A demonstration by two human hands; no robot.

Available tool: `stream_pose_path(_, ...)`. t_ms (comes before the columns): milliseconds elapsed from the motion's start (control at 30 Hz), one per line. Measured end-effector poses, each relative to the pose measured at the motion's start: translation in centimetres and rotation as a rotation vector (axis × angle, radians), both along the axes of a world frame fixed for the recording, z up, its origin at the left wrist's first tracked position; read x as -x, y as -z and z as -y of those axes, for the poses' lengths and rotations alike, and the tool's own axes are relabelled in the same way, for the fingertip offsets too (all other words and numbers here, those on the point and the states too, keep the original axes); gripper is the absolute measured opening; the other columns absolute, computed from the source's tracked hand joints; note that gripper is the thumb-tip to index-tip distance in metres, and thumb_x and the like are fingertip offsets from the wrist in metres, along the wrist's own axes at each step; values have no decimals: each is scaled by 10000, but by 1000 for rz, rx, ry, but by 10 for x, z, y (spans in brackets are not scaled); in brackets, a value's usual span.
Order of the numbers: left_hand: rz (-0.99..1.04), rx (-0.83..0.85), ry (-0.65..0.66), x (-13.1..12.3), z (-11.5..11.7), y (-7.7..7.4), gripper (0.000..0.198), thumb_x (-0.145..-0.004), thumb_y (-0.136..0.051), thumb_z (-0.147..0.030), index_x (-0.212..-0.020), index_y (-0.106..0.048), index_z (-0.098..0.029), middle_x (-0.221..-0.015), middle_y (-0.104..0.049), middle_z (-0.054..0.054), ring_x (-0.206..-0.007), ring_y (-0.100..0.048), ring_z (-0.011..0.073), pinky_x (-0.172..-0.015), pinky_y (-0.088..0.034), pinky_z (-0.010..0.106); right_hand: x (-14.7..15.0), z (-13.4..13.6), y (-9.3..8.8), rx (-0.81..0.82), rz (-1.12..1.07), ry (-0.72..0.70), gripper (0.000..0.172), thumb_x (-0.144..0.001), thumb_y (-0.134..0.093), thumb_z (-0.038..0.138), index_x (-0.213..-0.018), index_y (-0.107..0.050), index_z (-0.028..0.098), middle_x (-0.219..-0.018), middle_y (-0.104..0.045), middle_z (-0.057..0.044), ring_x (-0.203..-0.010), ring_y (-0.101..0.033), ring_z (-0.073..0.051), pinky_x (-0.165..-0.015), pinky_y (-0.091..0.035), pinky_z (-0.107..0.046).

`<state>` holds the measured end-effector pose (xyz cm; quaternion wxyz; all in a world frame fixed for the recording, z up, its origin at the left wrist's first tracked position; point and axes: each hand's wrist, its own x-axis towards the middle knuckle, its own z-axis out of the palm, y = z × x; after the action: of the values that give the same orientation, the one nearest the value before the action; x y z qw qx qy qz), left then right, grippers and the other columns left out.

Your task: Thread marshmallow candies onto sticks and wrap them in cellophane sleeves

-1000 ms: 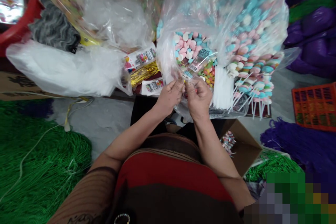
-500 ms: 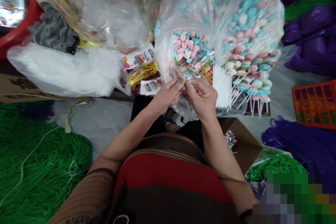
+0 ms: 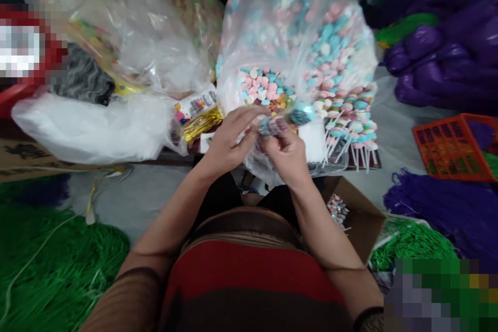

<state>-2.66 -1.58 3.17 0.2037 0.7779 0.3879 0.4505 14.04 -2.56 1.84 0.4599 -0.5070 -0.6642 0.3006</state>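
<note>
My right hand (image 3: 286, 153) is closed around a candy skewer in a clear printed wrapper (image 3: 274, 125), which lies almost level across the fingers. At its left end my left hand (image 3: 233, 140) holds it between long fingers above and the thumb below; blur hides the exact contact. A blue and dark end (image 3: 301, 114) of the skewer points right. Behind the hands, an opened plastic bag shows pink, white and blue candies (image 3: 264, 85). Gold twist ties (image 3: 202, 124) lie left of it, beside a printed wrapper packet (image 3: 196, 104).
White sticks (image 3: 313, 142) lie right of my hands, by a pile of candy skewers (image 3: 358, 129). A cardboard box (image 3: 363, 218) stands below right, an orange crate (image 3: 453, 148) farther right. A white plastic bag (image 3: 97, 129) and green strands (image 3: 58, 264) are at left.
The wrapped skewer has tipped from pointing up and right to nearly level. Both hands have left their close pinch at its tied end. The whole view has shifted slightly.
</note>
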Motion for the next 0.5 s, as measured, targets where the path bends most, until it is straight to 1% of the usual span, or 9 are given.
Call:
stream_pose_path(67,95,24,135,3,9,-24,502,-1033,-461,-461,-1493,-523,-267,-1455,-635,96,-1360,-576,247,-1147,-448,418,4,-3,-3,-122,127,-37,130,-883,-572,309,-836,-661,225,-818,-684,-54,-818,-629,-212,-803,-517,-366)
stream_pose_path(133,153,63,236,6,21,-42,485,-1015,-509,-450,-1473,-555,-296,-1384,-687,77,-1324,-609,253,-1146,-455,422,6,-9,-6,-206,218,-94,90,-858,-594,274,-798,-649,235,-838,-697,-61,-872,-637,-230,-835,-519,-381)
stream_pose_path(167,187,76,290,6,27,-47,459,-1015,-511,-447,-1439,-592,-292,-1287,-734,73,-1268,-642,247,-1137,-461,418,6,-12,-8,-230,247,-117,91,-859,-604,273,-783,-640,238,-827,-692,-56,-867,-630,-228,-832,-516,-379)
stream_pose_path(200,226,85,350,7,32,-49,423,-1026,-484,-443,-1382,-642,-277,-1140,-775,66,-1156,-687,232,-1123,-468,417,4,-15,-11,-248,258,-124,111,-873,-602,275,-772,-629,238,-808,-681,-48,-843,-619,-217,-821,-512,-371)
stream_pose_path(267,260,124,447,6,37,-45,398,-1052,-421,-420,-1209,-736,-235,-836,-762,34,-862,-708,183,-1056,-496,397,-1,-19,-20,-265,236,-93,170,-929,-567,279,-770,-606,230,-777,-655,-34,-795,-597,-190,-795,-498,-348)
stream_pose_path(333,236,247,415,3,35,-33,449,-1050,-419,-455,-952,-777,-201,-681,-707,21,-676,-649,150,-877,-539,336,-5,-19,-32,-276,179,-46,217,-982,-515,281,-790,-596,221,-783,-644,-29,-784,-592,-168,-778,-486,-325)
stream_pose_path(400,260,479,289,-1,25,-21,601,-1014,-406,-607,-694,-701,-192,-576,-654,28,-557,-591,143,-635,-510,287,-5,-14,-42,-287,149,-54,218,-1001,-502,289,-824,-610,219,-816,-657,-28,-796,-598,-157,-774,-480,-313)
stream_pose_path(467,477,679,145,-3,14,-16,730,-959,-298,-763,-586,-594,-210,-405,-476,-10,-380,-425,124,-437,-386,267,-1,-8,-46,-300,172,-123,188,-991,-518,274,-847,-629,223,-833,-672,-24,-805,-603,-155,-784,-477,-311)
stream_pose_path(500,596,739,80,-2,9,-17,751,-938,-263,-802,-591,-583,-217,-361,-370,-40,-330,-323,111,-390,-324,258,1,-5,-46,-302,187,-169,174,-979,-526,254,-846,-633,223,-825,-674,-20,-798,-602,-152,-785,-475,-308)
